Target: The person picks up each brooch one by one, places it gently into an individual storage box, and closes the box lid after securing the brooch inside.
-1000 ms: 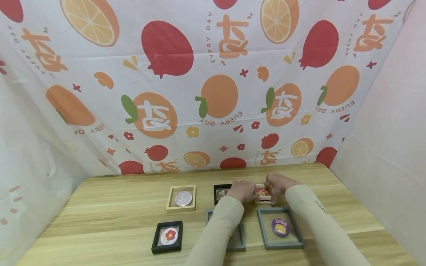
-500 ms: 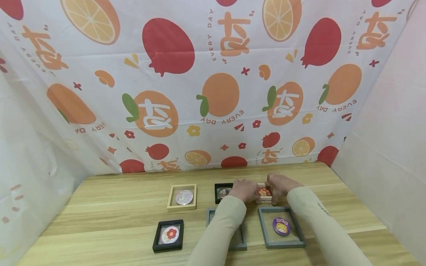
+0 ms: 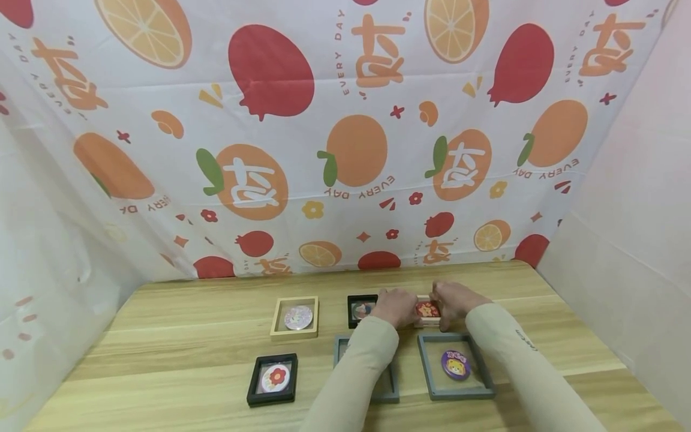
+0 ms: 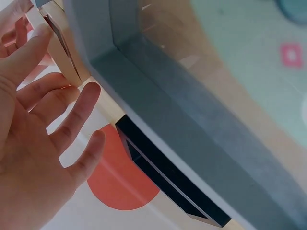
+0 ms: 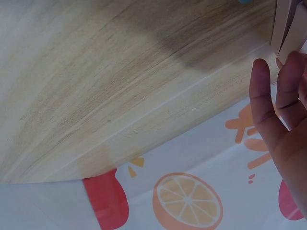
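Note:
Both hands hold a small cream display frame with a red-and-yellow round badge inside, at the back right of the table. My left hand grips its left side, thumb and index finger on the edge, the other fingers spread. On the opposite side, my right hand pinches the edge. A narrow wedge-shaped gap runs between the two layers of the cream frame in the left wrist view. The right wrist view shows a similar gap in the frame's side.
A black frame stands just left of my left hand. Nearer are a grey frame with a purple bear badge and another grey frame, partly under my left sleeve. Further left are a wooden-coloured frame and a black flower-badge frame.
The cream frame's front edge showed a dark slit a second ago; from the head it now looks flatter and more closed. Both hands stay at its sides. The head view has tilted slightly.

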### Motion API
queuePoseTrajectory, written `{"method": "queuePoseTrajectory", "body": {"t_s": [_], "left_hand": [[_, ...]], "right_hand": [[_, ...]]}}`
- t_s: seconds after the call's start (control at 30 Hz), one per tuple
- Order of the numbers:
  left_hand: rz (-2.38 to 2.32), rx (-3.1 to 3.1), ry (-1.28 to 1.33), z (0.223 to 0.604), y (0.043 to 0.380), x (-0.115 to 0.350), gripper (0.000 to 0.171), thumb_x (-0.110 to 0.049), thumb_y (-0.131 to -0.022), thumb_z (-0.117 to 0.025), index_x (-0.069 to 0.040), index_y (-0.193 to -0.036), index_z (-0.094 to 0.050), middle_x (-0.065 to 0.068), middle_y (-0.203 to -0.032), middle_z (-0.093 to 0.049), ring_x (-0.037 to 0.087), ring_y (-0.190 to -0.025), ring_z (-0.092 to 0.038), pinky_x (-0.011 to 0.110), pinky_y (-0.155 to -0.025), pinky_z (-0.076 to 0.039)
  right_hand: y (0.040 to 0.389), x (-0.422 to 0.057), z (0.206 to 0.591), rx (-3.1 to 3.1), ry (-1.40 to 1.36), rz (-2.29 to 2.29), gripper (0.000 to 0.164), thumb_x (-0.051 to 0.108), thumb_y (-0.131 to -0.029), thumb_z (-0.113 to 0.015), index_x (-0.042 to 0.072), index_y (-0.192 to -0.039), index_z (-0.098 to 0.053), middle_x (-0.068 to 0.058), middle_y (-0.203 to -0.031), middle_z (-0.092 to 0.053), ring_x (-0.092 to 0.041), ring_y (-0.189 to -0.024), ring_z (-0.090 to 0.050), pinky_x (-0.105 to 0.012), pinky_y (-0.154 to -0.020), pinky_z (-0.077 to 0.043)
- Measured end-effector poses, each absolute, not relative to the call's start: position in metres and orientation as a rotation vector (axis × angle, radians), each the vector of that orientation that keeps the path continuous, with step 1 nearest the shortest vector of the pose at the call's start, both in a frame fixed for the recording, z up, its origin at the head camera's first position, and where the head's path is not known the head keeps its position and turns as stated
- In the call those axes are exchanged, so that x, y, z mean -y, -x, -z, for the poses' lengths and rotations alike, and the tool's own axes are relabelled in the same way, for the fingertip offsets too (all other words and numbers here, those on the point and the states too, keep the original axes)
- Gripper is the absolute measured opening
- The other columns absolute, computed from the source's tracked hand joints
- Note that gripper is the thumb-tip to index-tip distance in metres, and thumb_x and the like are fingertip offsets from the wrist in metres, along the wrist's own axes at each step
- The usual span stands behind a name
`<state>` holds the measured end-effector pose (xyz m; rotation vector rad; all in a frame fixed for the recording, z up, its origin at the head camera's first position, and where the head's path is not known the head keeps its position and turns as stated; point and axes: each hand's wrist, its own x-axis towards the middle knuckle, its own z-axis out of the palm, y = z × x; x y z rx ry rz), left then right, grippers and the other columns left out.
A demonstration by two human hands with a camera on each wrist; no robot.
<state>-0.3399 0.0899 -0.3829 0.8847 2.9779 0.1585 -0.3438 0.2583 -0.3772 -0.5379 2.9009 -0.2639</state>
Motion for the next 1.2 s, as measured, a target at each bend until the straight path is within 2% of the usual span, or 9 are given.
{"method": "queuePoseTrajectory", "body": {"t_s": [0.43,0.8,1.07,1.2], "left_hand": [[-0.106,-3.014,-0.901,0.3838,0.3380,-0.0929,0.027,-0.040,-0.085,-0.083,-0.015,-0.091,-0.077,-0.001,-0.086,-0.072,0.013,-0.074,-0.062,0.041,-0.082,-0.051],[-0.063,-3.045,-0.897,0.3822,0.3351,-0.0977,0.029,-0.041,-0.083,-0.085,-0.016,-0.095,-0.077,-0.001,-0.090,-0.073,0.015,-0.080,-0.066,0.043,-0.085,-0.052],[0.081,-3.124,-0.919,0.3795,0.3331,-0.0972,0.026,-0.040,-0.087,-0.081,-0.017,-0.099,-0.078,-0.001,-0.087,-0.072,0.014,-0.077,-0.064,0.036,-0.076,-0.051],[0.063,-3.114,-0.905,0.3786,0.3310,-0.0948,0.025,-0.039,-0.087,-0.081,-0.017,-0.098,-0.078,-0.001,-0.086,-0.072,0.014,-0.075,-0.062,0.036,-0.076,-0.051]], "right_hand": [[0.3411,-0.2585,0.3762,-2.908,0.562,0.237,0.039,0.005,-0.056,-0.097,0.007,-0.086,-0.073,-0.003,-0.100,-0.060,-0.022,-0.085,-0.060,-0.039,-0.080,-0.055],[0.3382,-0.2606,0.3769,-2.936,0.568,0.238,0.040,0.004,-0.055,-0.097,0.008,-0.082,-0.068,-0.004,-0.098,-0.061,-0.022,-0.084,-0.060,-0.038,-0.078,-0.055],[0.3390,-0.2583,0.3752,-2.978,0.567,0.284,0.047,0.005,-0.056,-0.098,0.005,-0.089,-0.066,-0.007,-0.103,-0.063,-0.028,-0.088,-0.065,-0.040,-0.081,-0.057],[0.3381,-0.2562,0.3758,-2.974,0.558,0.303,0.052,0.004,-0.055,-0.098,0.003,-0.094,-0.064,-0.009,-0.104,-0.064,-0.029,-0.088,-0.065,-0.041,-0.080,-0.057]]}}
